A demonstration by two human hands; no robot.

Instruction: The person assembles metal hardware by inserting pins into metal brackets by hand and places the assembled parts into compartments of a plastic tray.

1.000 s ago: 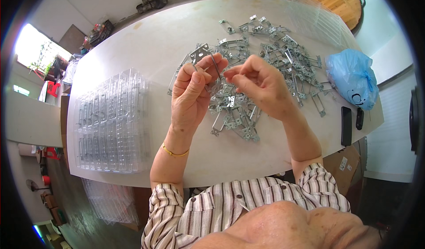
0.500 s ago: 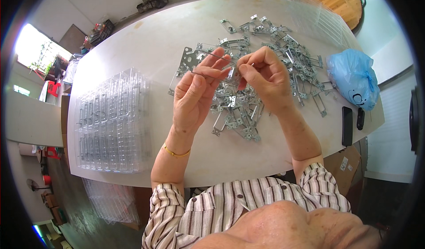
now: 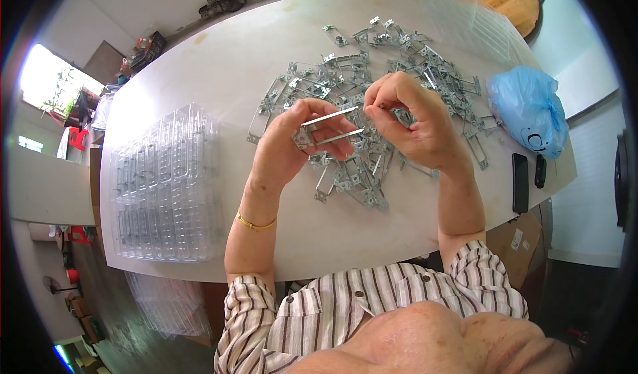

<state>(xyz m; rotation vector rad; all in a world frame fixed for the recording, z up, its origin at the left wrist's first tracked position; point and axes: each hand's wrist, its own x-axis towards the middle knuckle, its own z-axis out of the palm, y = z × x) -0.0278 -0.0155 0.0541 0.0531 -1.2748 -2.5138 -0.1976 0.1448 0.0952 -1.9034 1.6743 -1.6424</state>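
My left hand [image 3: 284, 140] holds a metal bracket [image 3: 307, 136] with two thin parallel rods that point right. The bracket's plate end rests against the fingers. Close by on the right, my right hand [image 3: 411, 118] is closed in a pinch near the rod tips; what lies between its fingertips is too small to make out. A narrow gap seems to part the fingertips from the rods. Beneath and beyond both hands spreads a loose pile of similar metal brackets [image 3: 362, 181], partly hidden by them.
Clear plastic trays [image 3: 166, 188] holding metal parts are stacked at the left of the white table [image 3: 266, 248]. At the right are a blue plastic bag [image 3: 528, 111], a black phone [image 3: 520, 182] and a small black object [image 3: 541, 172]. More clear trays [image 3: 475, 25] lie at the far right.
The bracket in my left hand has turned, its wide plate end swinging from the far side toward my palm. My left hand has dropped nearer, and my right hand has shifted slightly right.
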